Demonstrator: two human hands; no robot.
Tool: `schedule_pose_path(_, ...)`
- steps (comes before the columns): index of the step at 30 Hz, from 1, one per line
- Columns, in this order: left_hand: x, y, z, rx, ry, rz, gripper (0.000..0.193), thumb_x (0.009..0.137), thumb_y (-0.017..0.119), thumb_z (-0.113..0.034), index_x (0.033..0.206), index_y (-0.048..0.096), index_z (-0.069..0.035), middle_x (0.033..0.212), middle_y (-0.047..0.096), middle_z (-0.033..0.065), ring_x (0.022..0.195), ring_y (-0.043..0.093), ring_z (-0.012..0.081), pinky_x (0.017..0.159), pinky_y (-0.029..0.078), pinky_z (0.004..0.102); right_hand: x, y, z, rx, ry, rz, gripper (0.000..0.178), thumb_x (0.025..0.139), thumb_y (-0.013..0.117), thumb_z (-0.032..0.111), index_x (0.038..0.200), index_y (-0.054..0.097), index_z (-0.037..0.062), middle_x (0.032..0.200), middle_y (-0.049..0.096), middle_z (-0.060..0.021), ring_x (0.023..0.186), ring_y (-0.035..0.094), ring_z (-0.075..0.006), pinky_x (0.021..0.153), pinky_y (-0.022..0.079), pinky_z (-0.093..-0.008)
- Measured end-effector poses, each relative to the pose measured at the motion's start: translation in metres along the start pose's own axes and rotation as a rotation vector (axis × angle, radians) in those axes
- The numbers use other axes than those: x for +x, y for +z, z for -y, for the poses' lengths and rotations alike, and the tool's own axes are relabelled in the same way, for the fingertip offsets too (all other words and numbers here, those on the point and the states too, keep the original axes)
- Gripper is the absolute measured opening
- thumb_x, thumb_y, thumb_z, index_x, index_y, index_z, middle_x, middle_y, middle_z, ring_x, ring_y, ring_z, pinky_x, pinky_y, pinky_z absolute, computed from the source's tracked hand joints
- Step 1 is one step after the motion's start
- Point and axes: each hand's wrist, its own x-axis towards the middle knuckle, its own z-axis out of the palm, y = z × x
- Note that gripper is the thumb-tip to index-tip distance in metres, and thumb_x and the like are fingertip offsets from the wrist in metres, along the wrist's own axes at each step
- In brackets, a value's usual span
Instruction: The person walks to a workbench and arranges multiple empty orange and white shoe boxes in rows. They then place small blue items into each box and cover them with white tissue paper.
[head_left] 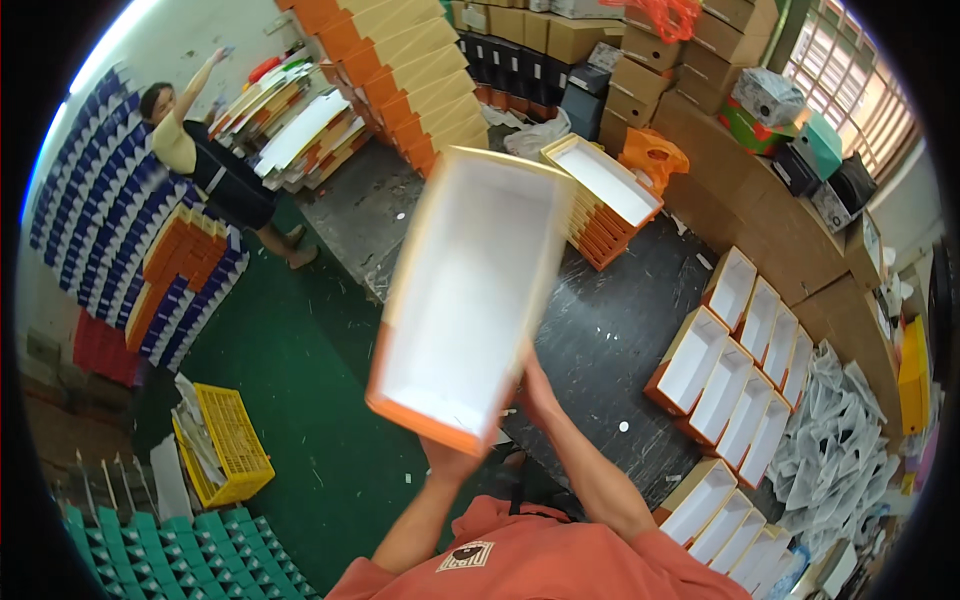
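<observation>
An open shoebox (460, 290), white inside with tan and orange outer walls, is held up tilted in front of me, its inside facing up. My left hand (452, 460) grips its near end from below, with most fingers hidden behind the box. At the box's lower right side, my right hand (537, 392) holds the wall, and its fingertips are partly hidden. The box is slightly blurred and blocks part of the dark work table (590, 380) behind it.
A stack of nested orange trays (605, 190) stands on the table's far side. Several open boxes (720, 395) sit in rows at right, beside crumpled grey paper (835, 450). Tall box stacks (400, 75) rise ahead. A yellow crate (230, 440) is on the floor; a co-worker (220, 170) stands far left.
</observation>
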Motion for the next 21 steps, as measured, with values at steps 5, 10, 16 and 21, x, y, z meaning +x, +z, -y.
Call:
schedule_pose_path(5, 0.158, 0.041, 0.015, -0.312, -0.161, -0.423, 0.107, 0.067, 0.088, -0.028, 0.145, 0.024, 0.009, 0.136, 0.042, 0.0249, 0.125, 0.046, 0.0386, 0.108, 0.035, 0.051, 0.046, -0.003, 0.016, -0.135, -0.204, 0.047, 0.069, 0.101, 0.057, 0.036, 0.154, 0.028, 0.002, 0.155, 0.036, -0.0226, 0.143, 0.036, -0.0291, 0.113, 0.036, -0.0381)
schedule_pose_path(10, 0.263, -0.002, -0.006, -0.505, -0.082, -0.671, 0.123, 0.067, 0.091, -0.015, 0.153, 0.006, 0.009, 0.144, 0.04, 0.0268, 0.121, 0.052, 0.0347, 0.105, 0.045, 0.0458, -0.046, -0.075, -0.001, -0.383, -0.163, 0.113, 0.056, 0.096, 0.066, 0.027, 0.141, 0.048, -0.0005, 0.136, 0.058, -0.021, 0.126, 0.057, -0.0264, 0.105, 0.046, -0.0375)
schedule_pose_path(16, 0.236, -0.1, -0.115, -0.46, 0.39, -0.484, 0.126, 0.07, 0.084, -0.001, 0.158, -0.006, -0.003, 0.14, 0.043, 0.0175, 0.118, 0.052, 0.0248, 0.094, 0.049, 0.0395, -0.189, -0.131, 0.087, 0.061, -0.208, -0.121, 0.068, 0.095, 0.063, 0.045, 0.146, 0.044, 0.0043, 0.131, 0.062, -0.0167, 0.123, 0.059, -0.0278, 0.102, 0.049, -0.0414)
schedule_pose_path(21, 0.127, -0.039, -0.134, -0.233, 1.045, -0.421, 0.085, 0.08, 0.078, -0.034, 0.146, 0.032, -0.006, 0.135, 0.042, 0.0125, 0.122, 0.047, 0.0299, 0.107, 0.039, 0.0475, -0.263, -0.084, 0.153, 0.879, -0.609, 0.221, 0.077, 0.097, 0.056, 0.053, 0.15, 0.036, 0.002, 0.14, 0.054, -0.0201, 0.128, 0.055, -0.0301, 0.105, 0.046, -0.0444)
